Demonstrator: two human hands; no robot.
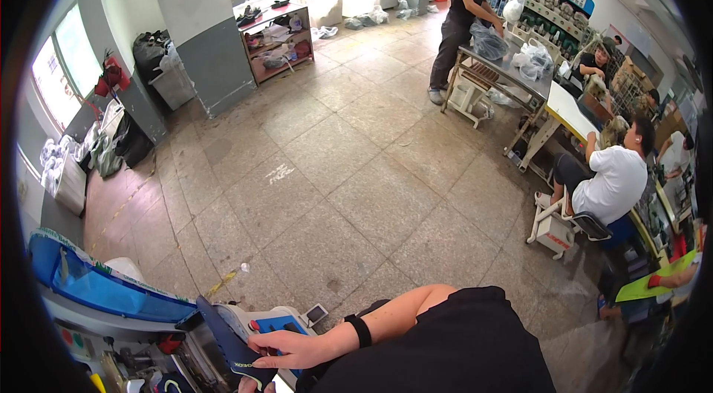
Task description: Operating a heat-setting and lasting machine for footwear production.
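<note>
At lower left, the right hand (295,351), fingers loosely parted, seemingly positions the navy piece (225,332), next needing steadiness; the left hand's (249,386) grip cannot be told.

tiled floor (349,185) | grey-white pillar (208,59) | bright window (76,40) | open shelf unit (265,17)

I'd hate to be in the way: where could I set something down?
The middle of the tiled floor is mostly bare, between the shelf, the metal table and the machine. It's crowded at the right hand, with the dark blue piece and machine close by, and around the seated person in white.
</note>
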